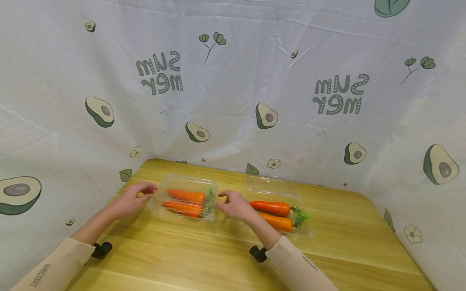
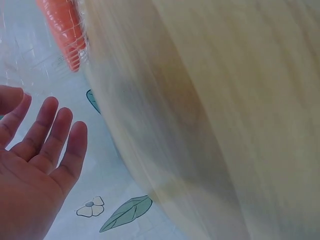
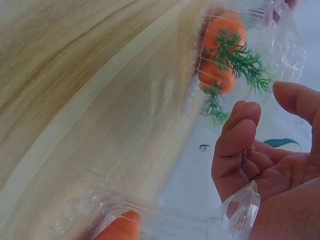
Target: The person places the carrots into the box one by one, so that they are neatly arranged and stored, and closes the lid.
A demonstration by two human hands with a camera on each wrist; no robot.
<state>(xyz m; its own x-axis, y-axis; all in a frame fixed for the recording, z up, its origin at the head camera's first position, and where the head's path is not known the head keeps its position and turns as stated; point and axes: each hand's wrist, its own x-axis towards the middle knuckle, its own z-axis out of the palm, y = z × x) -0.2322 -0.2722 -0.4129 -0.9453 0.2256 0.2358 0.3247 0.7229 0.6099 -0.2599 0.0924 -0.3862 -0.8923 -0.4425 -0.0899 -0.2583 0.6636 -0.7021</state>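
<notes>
A clear plastic clamshell box [image 1: 164, 182] sits toward the left of the table, its lid lying over two orange carrots [image 1: 185, 196] with green tops [image 1: 209, 198]. By the box's left end is my left hand [image 1: 132, 198], fingers spread and slightly bent, holding nothing in the left wrist view. My right hand [image 1: 234, 205] hovers at the right end, beside the leafy tops, with thumb and bent fingers apart. Nothing sits between them in the right wrist view. Behind the right forearm lies a second clear box with its lid [image 1: 271, 186] raised, holding two carrots [image 1: 273, 207], partly hidden by that arm.
Both boxes rest on a wooden table [image 1: 174, 258] with rounded far corners. A pale cloth [image 1: 233, 81] printed with avocados and lettering hangs behind and along the sides. Dark wrist camera mounts [image 1: 258, 254] show at both sleeves.
</notes>
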